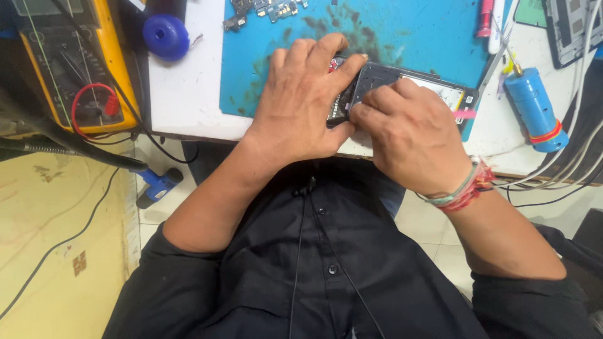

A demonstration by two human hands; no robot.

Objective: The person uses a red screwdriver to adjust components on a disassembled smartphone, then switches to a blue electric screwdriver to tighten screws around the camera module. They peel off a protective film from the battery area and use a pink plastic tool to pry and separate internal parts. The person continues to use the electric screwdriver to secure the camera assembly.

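An opened black phone lies with its back off at the near edge of a stained blue work mat. My left hand lies over the phone's left end, fingers curled around it and holding it down. My right hand is bunched over the phone's lower middle, fingertips pinched against its inner frame; what they pinch is hidden. A band of red and green threads circles my right wrist. A pink tab sticks out near the phone's right end.
A yellow multimeter with red and black leads sits at the left. A blue round cap lies beside it. A blue cylinder and white cables lie at the right, and small circuit boards rest at the mat's far edge.
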